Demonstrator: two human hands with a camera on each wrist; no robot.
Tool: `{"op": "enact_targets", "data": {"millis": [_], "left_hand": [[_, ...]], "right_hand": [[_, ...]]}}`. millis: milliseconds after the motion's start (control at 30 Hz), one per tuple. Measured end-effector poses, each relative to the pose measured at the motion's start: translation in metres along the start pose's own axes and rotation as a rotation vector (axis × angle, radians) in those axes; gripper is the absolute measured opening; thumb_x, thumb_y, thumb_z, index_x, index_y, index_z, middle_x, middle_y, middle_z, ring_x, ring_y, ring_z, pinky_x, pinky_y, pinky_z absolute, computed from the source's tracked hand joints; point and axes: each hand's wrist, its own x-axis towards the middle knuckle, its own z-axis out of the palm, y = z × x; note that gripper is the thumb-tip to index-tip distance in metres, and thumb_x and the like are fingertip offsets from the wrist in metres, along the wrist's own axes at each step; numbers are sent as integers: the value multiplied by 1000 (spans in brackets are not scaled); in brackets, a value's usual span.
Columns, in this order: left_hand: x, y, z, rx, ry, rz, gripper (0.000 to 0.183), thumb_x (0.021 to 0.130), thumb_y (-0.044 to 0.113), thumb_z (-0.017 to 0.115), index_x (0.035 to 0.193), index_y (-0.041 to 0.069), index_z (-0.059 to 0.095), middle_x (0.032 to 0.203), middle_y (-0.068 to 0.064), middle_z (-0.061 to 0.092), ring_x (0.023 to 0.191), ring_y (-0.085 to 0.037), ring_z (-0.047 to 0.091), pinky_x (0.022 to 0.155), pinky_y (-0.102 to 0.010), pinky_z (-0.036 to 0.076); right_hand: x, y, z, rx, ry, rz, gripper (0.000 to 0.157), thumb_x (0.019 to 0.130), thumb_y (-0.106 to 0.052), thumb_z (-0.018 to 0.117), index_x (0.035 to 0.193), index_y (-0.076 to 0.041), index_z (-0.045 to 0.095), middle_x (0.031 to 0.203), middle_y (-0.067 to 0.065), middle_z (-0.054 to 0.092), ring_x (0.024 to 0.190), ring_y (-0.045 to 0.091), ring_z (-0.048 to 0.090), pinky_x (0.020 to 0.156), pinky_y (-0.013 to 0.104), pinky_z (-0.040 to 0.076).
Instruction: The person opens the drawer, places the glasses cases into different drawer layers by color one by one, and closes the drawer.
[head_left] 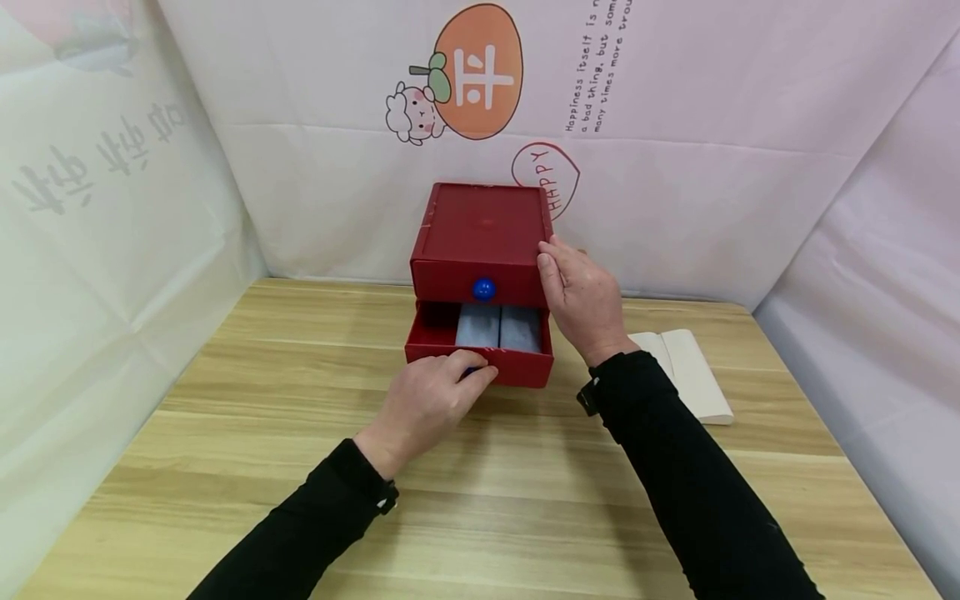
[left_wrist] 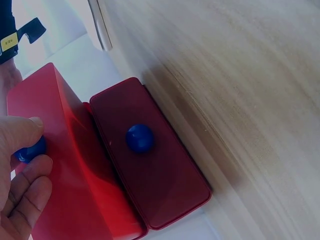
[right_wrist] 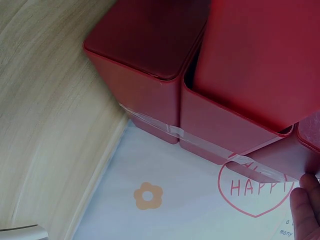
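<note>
A red chest of drawers (head_left: 483,221) stands at the back of the table, its middle drawer (head_left: 517,369) pulled out. Inside that drawer lie two grey-blue bundles (head_left: 478,326) side by side. My left hand (head_left: 431,396) pinches the blue drawer knob (left_wrist: 34,150) between thumb and fingers. Below it, the bottom drawer (left_wrist: 150,185) sits closed, with its own blue knob (left_wrist: 139,138). The top drawer's blue knob (head_left: 483,289) is untouched. My right hand (head_left: 588,300) rests against the chest's upper right side, fingertips (right_wrist: 305,200) on its wall.
A cream book-like object (head_left: 693,375) lies on the wooden table (head_left: 300,358), right of the chest and partly behind my right wrist. Printed white cloth (head_left: 322,192) hangs close behind the chest and along both sides.
</note>
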Motion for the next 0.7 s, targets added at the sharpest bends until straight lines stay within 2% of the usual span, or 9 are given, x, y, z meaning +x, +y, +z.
{"op": "enact_targets", "data": {"millis": [233,700], "left_hand": [[1,-1,2,11,-16,-5,29,91,17,66,119,11,70,111,-6,68,84,-16,65,77,-26,56],[3,-6,11,0,-17,-29,28,92,17,65,119,11,70,111,-7,68,84,-16,65,76,-26,57]], "right_hand": [[0,1,2,7,31,-27,48,102,-41,41,133,-11,63,135,8,61,126,13,52,103,38,46],[0,2,2,14,33,-30,49,103,-42,40,133,-11,63,135,7,61,126,12,52,103,38,46]]}}
